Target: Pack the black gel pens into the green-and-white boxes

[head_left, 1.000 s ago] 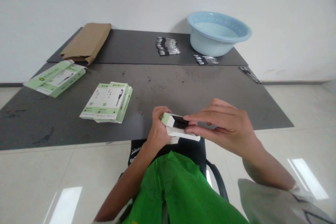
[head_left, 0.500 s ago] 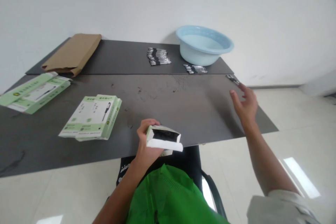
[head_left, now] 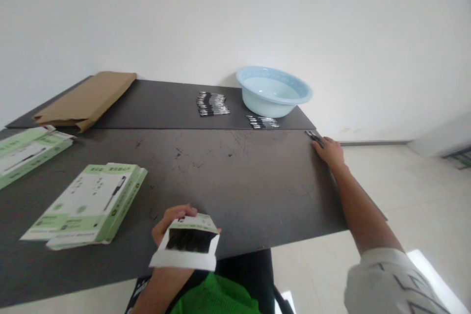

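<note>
My left hand is wrapped round a small green and white carton above the table's front edge. The carton's end faces me with its flap folded out, and dark shapes show inside. At the table's right edge my right hand has its thumb and fingers closed about a few pens, whose tips stick out toward the back left. How many pens it grips I cannot make out. Below the basin lies a small group of black and clear pens. A larger row of pens lies farther left.
A light blue basin stands at the back right. On the left lie stacked green and white pen boxes, more boxes and a brown paper bag. The dark table has scuff marks and meets a white wall.
My right hand has come down onto the pens at the right edge and closed on them. The carton in my left hand has tilted, showing more of its inside. The view has shifted.
</note>
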`<move>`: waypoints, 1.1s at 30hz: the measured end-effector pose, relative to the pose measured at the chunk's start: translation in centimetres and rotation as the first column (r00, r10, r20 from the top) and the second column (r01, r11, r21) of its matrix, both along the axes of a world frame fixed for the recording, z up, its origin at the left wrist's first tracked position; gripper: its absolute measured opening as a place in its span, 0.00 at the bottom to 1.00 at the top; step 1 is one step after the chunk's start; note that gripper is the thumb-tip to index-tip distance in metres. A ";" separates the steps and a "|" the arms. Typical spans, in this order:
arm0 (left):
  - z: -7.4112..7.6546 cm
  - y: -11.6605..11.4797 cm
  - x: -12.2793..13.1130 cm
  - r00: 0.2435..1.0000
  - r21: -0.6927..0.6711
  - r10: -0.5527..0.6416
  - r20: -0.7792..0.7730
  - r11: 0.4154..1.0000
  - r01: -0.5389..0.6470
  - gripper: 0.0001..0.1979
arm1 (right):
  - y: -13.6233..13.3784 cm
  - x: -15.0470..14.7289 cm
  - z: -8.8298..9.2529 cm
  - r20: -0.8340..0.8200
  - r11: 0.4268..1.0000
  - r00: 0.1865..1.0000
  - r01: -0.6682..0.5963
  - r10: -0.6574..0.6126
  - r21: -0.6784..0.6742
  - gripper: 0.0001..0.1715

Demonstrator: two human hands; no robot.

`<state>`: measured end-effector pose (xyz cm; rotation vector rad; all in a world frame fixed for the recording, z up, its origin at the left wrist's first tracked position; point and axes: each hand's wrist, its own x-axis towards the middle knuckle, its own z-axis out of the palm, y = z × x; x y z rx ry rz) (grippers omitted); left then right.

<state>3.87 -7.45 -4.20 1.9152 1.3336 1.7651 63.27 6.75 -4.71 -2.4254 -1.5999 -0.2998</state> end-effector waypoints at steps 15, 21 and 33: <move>-0.3 0.3 -0.3 0.997 -0.004 -0.070 -0.045 0.998 0.070 0.37 | 1.8 -0.8 6.2 -0.290 0.937 0.956 -0.055 -0.050 -0.344 0.22; -0.9 0.1 -0.1 0.993 0.028 -0.113 0.044 0.993 0.112 0.37 | -1.3 -8.7 9.9 -0.438 0.979 0.886 -0.194 0.151 -0.055 0.18; -2.0 -1.1 0.7 0.967 -0.030 -0.168 0.192 0.984 0.177 0.38 | -18.2 -35.8 13.8 -0.447 0.477 0.167 -0.266 0.879 0.838 0.09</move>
